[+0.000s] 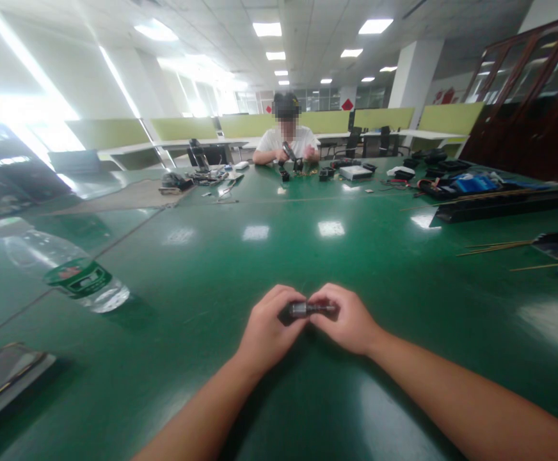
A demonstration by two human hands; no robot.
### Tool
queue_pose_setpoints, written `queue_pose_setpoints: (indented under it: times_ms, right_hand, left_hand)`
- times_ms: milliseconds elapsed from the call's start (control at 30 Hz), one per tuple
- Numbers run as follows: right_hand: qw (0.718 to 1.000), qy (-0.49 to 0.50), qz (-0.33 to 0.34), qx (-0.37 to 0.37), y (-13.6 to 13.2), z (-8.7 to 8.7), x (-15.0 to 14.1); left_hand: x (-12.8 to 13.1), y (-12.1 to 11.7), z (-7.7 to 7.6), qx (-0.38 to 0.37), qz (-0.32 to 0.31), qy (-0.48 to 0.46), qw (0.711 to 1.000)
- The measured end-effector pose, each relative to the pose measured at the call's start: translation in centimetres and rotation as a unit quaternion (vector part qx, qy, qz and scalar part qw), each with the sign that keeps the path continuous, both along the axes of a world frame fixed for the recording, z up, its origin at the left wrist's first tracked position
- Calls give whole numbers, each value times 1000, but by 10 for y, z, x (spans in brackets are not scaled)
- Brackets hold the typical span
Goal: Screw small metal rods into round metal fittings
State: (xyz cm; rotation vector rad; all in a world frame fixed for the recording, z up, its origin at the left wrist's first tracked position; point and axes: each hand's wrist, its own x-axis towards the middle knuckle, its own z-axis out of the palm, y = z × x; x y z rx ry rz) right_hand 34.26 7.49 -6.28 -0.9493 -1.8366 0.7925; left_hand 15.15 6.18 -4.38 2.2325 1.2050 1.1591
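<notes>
My left hand (pixel 270 326) is closed around the dark body of a small black-and-grey cylindrical piece (pixel 299 310), held low above the green table (pixel 202 358). A lighter grey metallic band shows at its middle, and a thinner dark shaft runs right from it. My right hand (pixel 345 318) has thumb and fingers closed about that thin end. The fingertips of both hands almost meet below and above the piece. Palms and fingers cover much of it, so its exact kind cannot be made out.
A clear water bottle (pixel 84 280) with a green label is at left, above a flat dark-and-silver device (pixel 7 378). Across the table, a person in a white shirt (pixel 264 146) holds a dark tool. Electronics, a long black tray (pixel 509 206) and thin rods (pixel 494 247) lie at right.
</notes>
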Motion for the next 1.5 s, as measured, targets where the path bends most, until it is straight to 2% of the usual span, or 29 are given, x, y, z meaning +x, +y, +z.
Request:
queue_pose_setpoints:
  times_ms: [700, 1500]
  right_hand:
    - [1000, -5, -10, -5, 2, -2, 2]
    - [999, -19, -25, -16, 1, -2, 0]
  left_hand:
    - [-1, 0, -3, -7, 1, -6, 1000]
    - [-2, 0, 0, 4, 10, -2, 1000]
